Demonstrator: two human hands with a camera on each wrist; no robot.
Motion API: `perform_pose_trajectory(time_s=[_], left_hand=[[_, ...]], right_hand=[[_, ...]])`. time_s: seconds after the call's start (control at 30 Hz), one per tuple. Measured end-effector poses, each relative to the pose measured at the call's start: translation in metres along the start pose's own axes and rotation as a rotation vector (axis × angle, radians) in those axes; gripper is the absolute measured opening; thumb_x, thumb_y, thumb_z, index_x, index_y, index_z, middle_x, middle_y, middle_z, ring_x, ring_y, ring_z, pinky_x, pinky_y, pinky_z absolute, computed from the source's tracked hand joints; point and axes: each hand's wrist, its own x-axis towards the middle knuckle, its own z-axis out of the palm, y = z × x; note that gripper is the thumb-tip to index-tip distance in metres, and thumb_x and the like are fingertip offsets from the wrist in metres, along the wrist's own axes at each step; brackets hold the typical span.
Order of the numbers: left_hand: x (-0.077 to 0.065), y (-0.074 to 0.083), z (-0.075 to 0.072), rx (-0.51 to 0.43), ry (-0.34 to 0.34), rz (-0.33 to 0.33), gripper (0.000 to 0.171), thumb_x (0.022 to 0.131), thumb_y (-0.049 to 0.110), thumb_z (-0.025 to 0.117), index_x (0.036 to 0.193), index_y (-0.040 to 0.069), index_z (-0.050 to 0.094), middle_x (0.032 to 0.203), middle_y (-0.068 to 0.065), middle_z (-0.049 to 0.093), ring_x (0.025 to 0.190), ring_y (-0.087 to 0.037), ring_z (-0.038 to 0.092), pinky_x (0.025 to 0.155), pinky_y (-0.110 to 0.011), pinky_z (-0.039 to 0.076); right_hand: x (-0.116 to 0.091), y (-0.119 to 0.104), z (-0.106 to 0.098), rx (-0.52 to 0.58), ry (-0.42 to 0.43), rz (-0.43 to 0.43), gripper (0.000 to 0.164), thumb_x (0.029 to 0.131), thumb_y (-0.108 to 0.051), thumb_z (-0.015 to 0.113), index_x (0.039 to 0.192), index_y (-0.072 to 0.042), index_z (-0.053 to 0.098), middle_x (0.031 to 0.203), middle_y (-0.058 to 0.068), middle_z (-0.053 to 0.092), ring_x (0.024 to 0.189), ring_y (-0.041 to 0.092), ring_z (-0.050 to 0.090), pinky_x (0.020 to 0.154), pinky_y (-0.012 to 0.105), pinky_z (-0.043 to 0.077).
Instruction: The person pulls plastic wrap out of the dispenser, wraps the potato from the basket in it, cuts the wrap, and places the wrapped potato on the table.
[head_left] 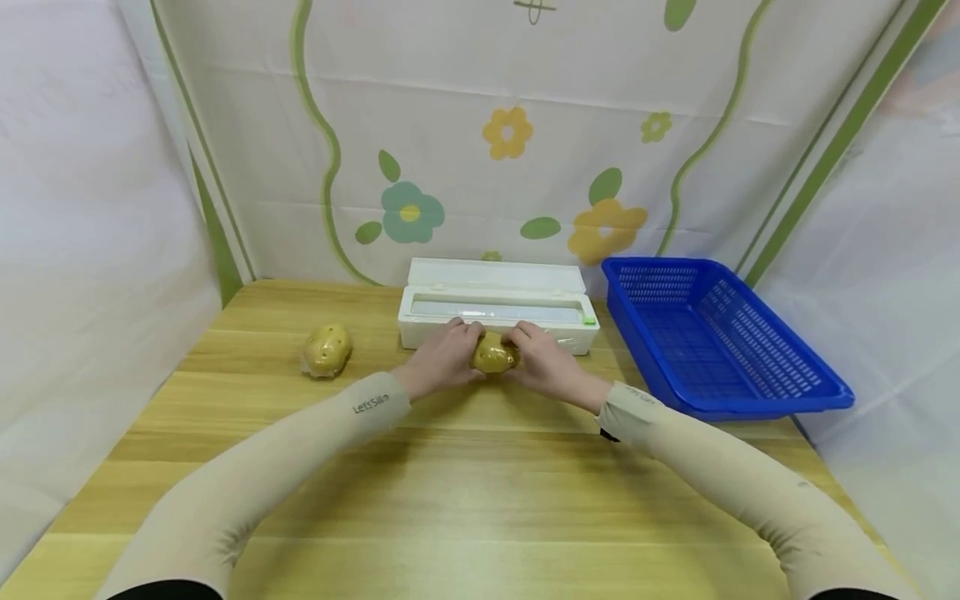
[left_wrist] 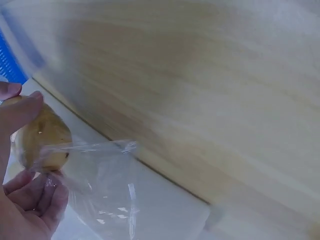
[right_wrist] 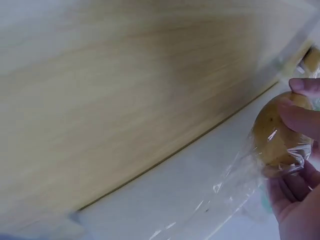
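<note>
Between both hands, in front of a white cling film box, is a potato (head_left: 495, 353) partly covered in clear plastic film. My left hand (head_left: 447, 354) grips its left side, thumb and fingers round it. From the other side my right hand (head_left: 551, 364) holds it the same way. Loose cling film (left_wrist: 107, 195) spreads out from the potato in the left wrist view. Film (right_wrist: 225, 187) also trails off it in the right wrist view, over the white box front. The cling film box (head_left: 498, 312) has its lid raised, with a roll lying inside.
A second potato (head_left: 327, 350), with film about it, lies on the wooden table (head_left: 465, 500) at the left. A blue plastic basket (head_left: 720, 333) stands at the right, near the box's right end. Behind the table hangs a flowered cloth (head_left: 465, 167).
</note>
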Motion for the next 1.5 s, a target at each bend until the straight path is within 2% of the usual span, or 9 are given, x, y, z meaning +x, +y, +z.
perform_pose_trajectory(time_s=[0.07,0.17,0.33,0.4,0.6,0.97,1.17,1.4,1.5], left_hand=[[0.0,0.0,0.001,-0.03,0.004,-0.006,0.06,0.075,0.032,0.087,0.118,0.001,0.058,0.104,-0.01,0.065,0.094,-0.023,0.056,0.081,-0.033,0.05],[-0.001,-0.002,0.003,-0.056,0.041,0.019,0.057,0.078,0.032,0.086,0.118,0.001,0.06,0.106,-0.011,0.065,0.093,-0.023,0.057,0.08,-0.033,0.05],[-0.004,-0.005,0.008,-0.113,0.128,0.054,0.053,0.079,0.029,0.085,0.118,0.0,0.065,0.11,-0.016,0.054,0.087,-0.021,0.057,0.075,-0.029,0.051],[-0.005,-0.005,0.009,-0.139,0.14,0.045,0.052,0.08,0.029,0.084,0.119,0.001,0.065,0.11,-0.015,0.052,0.086,-0.019,0.056,0.073,-0.028,0.051],[-0.006,-0.006,0.011,-0.206,0.162,0.003,0.052,0.084,0.027,0.081,0.12,-0.004,0.06,0.109,-0.014,0.06,0.092,-0.021,0.059,0.078,-0.031,0.052],[-0.004,-0.009,0.016,-0.202,0.173,0.054,0.037,0.087,0.023,0.078,0.111,-0.001,0.063,0.104,-0.013,0.068,0.089,-0.022,0.064,0.078,-0.032,0.053],[-0.006,-0.008,0.019,-0.215,0.198,0.065,0.04,0.088,0.02,0.076,0.116,-0.005,0.06,0.102,-0.013,0.067,0.088,-0.022,0.065,0.077,-0.03,0.054],[-0.003,-0.008,0.019,-0.215,0.18,0.072,0.029,0.089,0.02,0.076,0.107,0.0,0.065,0.099,-0.009,0.069,0.087,-0.02,0.065,0.078,-0.031,0.053],[-0.001,-0.007,0.019,-0.2,0.172,0.072,0.025,0.089,0.021,0.075,0.102,0.002,0.065,0.095,-0.008,0.069,0.084,-0.02,0.065,0.076,-0.031,0.053]], right_hand=[[-0.001,0.003,-0.001,0.049,-0.003,0.018,0.052,0.063,-0.001,0.092,0.104,0.002,0.061,0.097,0.01,0.059,0.088,0.021,0.059,0.078,0.033,0.053],[-0.001,0.008,-0.001,0.113,-0.005,0.031,0.049,0.066,0.0,0.091,0.105,0.003,0.06,0.098,0.011,0.06,0.089,0.022,0.06,0.079,0.033,0.053],[-0.002,0.013,0.001,0.151,-0.008,0.032,0.045,0.071,-0.003,0.089,0.106,0.004,0.061,0.098,0.011,0.062,0.09,0.024,0.06,0.08,0.036,0.052],[-0.003,0.014,0.001,0.159,-0.006,0.04,0.044,0.072,-0.003,0.088,0.107,0.004,0.061,0.1,0.011,0.063,0.091,0.024,0.061,0.081,0.037,0.052],[-0.002,0.017,-0.002,0.203,-0.007,0.096,0.042,0.075,-0.005,0.086,0.11,0.002,0.064,0.103,0.011,0.066,0.096,0.025,0.062,0.085,0.038,0.051],[-0.001,0.017,-0.004,0.154,-0.106,0.183,0.043,0.082,-0.016,0.082,0.12,-0.003,0.067,0.103,0.005,0.068,0.094,0.021,0.057,0.086,0.039,0.045],[-0.001,0.017,-0.003,0.142,-0.111,0.178,0.043,0.083,-0.015,0.081,0.121,-0.003,0.067,0.103,0.006,0.069,0.094,0.023,0.057,0.086,0.039,0.045],[0.002,0.019,-0.003,0.156,-0.146,0.184,0.042,0.084,-0.015,0.08,0.123,-0.003,0.067,0.105,0.007,0.069,0.093,0.025,0.059,0.085,0.039,0.046],[0.002,0.02,-0.004,0.104,-0.156,0.153,0.04,0.084,-0.015,0.08,0.12,-0.003,0.067,0.104,0.007,0.069,0.091,0.024,0.058,0.083,0.039,0.046]])
